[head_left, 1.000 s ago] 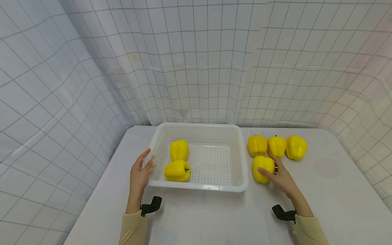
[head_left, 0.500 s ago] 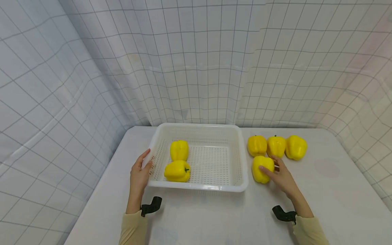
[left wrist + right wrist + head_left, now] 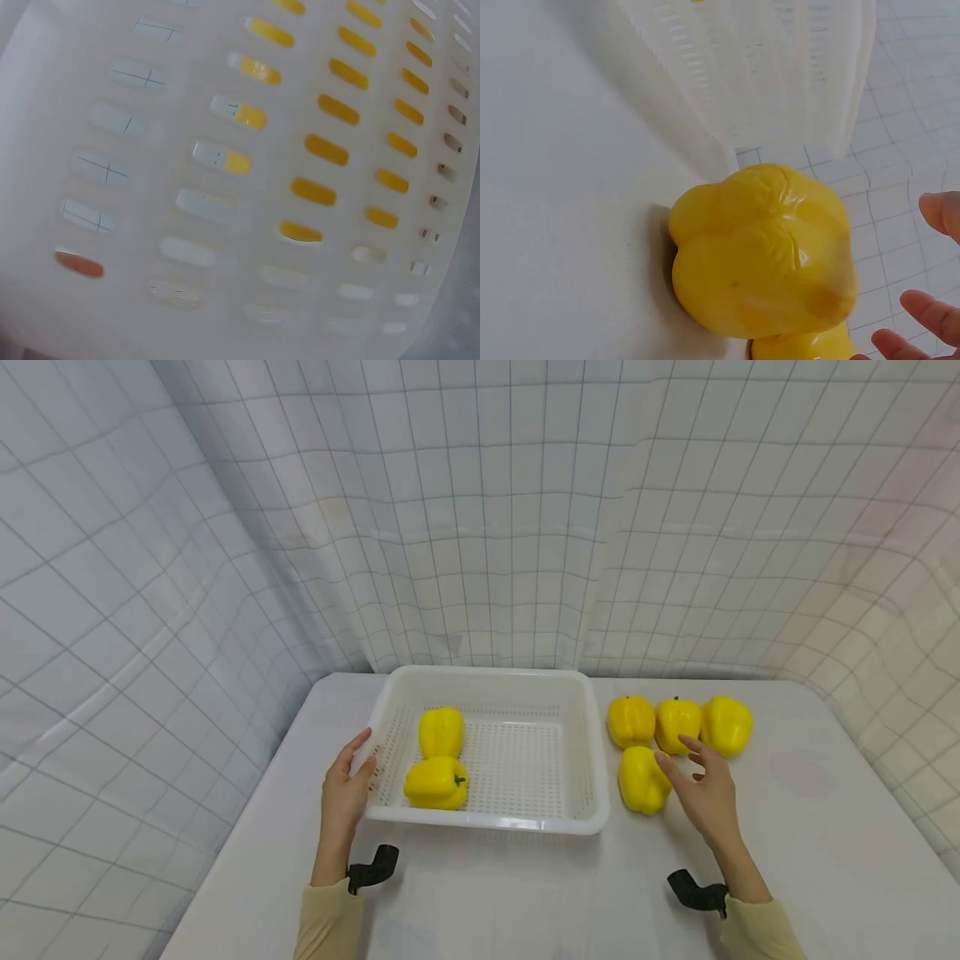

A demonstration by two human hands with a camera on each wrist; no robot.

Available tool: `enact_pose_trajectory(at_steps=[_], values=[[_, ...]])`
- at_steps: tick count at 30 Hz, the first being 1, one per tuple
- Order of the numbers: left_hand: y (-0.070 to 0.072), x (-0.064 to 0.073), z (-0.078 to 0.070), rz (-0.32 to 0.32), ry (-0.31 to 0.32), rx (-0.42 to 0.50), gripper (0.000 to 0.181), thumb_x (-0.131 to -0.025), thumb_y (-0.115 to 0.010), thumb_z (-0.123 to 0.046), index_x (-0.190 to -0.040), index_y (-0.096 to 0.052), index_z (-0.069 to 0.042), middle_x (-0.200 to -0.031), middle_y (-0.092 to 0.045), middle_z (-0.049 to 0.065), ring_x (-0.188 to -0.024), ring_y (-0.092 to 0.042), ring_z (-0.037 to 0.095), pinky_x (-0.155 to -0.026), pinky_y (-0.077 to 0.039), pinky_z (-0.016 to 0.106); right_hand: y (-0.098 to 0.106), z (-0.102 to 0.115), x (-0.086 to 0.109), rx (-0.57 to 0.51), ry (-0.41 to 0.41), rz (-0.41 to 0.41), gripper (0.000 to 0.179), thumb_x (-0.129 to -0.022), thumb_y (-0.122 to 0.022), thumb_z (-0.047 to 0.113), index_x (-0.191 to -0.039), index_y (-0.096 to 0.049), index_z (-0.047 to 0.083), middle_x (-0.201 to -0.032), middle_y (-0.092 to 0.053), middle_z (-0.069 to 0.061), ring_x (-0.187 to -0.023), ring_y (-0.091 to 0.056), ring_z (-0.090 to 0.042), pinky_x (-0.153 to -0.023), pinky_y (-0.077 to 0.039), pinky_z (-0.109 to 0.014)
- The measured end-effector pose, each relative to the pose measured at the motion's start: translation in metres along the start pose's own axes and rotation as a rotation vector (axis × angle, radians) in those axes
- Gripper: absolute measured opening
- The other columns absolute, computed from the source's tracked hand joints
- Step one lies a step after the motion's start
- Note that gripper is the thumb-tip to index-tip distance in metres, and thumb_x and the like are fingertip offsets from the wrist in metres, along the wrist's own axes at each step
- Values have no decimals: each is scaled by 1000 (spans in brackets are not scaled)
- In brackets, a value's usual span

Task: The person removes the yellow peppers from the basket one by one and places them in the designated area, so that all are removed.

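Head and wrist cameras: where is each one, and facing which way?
Head: on the head, facing forward and down at basket and peppers; left grip, right grip, sleeves show.
Left wrist: on that wrist, facing the basket's slotted wall; perhaps a fingertip through one slot.
Right wrist: on that wrist, facing a pepper and basket; fingers at right edge.
Head and right wrist share basket, peppers.

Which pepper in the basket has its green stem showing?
The front pepper in the white basket, lying on its side: its green stem points right. The pepper behind it shows no clear stem.
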State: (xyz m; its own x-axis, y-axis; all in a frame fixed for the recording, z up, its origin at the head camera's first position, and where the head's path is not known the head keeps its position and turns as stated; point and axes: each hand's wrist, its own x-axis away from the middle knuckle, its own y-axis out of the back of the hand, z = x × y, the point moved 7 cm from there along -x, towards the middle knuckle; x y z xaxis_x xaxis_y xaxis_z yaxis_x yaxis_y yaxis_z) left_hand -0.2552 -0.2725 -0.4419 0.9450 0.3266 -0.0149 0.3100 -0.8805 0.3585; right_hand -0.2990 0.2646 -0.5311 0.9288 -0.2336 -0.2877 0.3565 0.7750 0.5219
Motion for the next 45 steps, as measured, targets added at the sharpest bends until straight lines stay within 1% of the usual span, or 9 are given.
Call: enact_pose_trajectory(at_steps=[4,10,20,24,29,34,39,41,45], values=[[0,2,1,1,6,1,47,-99,-48,-13,-145,-41,-15,-149,-34,11,-135,-30,30,-107,-24,52,6,7,2,-9,47,-97,57,-82,-66,55,-127,-57,19,-126,-50,-4,-108,-45,-25,-81,-36,-43],[0,2,0,-5,-4,-2,47,-99,-47,-12,-145,-41,-15,-149,-34,12,-135,-29,31,-107,-24,53,8,11,4,-17,82,-169,48,-82,-67,53,-118,-62,22,-117,-52,2,-101,-47,-20,-79,-36,-43],[-1,1,1,-8,-5,-5,46,-99,-47,-13,-145,-41,-15,-149,-34,13,-135,-30,31,-106,-25,54,5,20,7,-32,148,-194,40,-83,-69,47,-114,-66,21,-110,-55,5,-95,-47,-15,-77,-35,-40],[-1,1,1,-9,-8,-2,46,-99,-47,-13,-145,-41,-15,-149,-34,12,-135,-30,31,-106,-25,53,3,21,7,-47,158,-189,36,-82,-71,46,-112,-67,26,-108,-57,6,-92,-48,-12,-76,-36,-36],[-1,0,0,-13,-12,-6,46,-99,-47,-13,-145,-42,-15,-148,-35,13,-133,-32,31,-106,-26,53,0,25,7,-52,187,-173,29,-83,-71,44,-110,-66,35,-107,-58,14,-91,-49,-9,-74,-40,-28],[-1,1,0,-2,-5,-3,46,-99,-47,-13,-145,-41,-15,-148,-35,12,-135,-30,31,-107,-24,53,-7,32,2,-50,232,-137,28,-84,-69,43,-111,-65,36,-108,-59,16,-88,-52,-8,-72,-42,-24],[-1,0,0,-2,-12,6,46,-99,-47,-12,-145,-41,-14,-148,-35,13,-133,-32,31,-106,-26,53,-20,45,-12,-93,327,-60,28,-86,-70,35,-113,-65,34,-110,-62,15,-87,-56,-9,-70,-45,-25],[-1,1,0,-3,-12,9,46,-99,-47,-12,-145,-41,-13,-148,-35,13,-133,-33,32,-105,-27,52,-26,54,-18,-110,364,-13,28,-87,-70,34,-114,-65,31,-110,-63,12,-87,-57,-10,-69,-46,-25],[-1,1,0,-3,-9,7,46,-99,-47,-12,-145,-41,-14,-148,-35,13,-133,-32,32,-105,-27,52,-31,98,-20,-131,367,100,28,-88,-68,32,-114,-66,22,-104,-64,6,-85,-58,-13,-67,-47,-26]])
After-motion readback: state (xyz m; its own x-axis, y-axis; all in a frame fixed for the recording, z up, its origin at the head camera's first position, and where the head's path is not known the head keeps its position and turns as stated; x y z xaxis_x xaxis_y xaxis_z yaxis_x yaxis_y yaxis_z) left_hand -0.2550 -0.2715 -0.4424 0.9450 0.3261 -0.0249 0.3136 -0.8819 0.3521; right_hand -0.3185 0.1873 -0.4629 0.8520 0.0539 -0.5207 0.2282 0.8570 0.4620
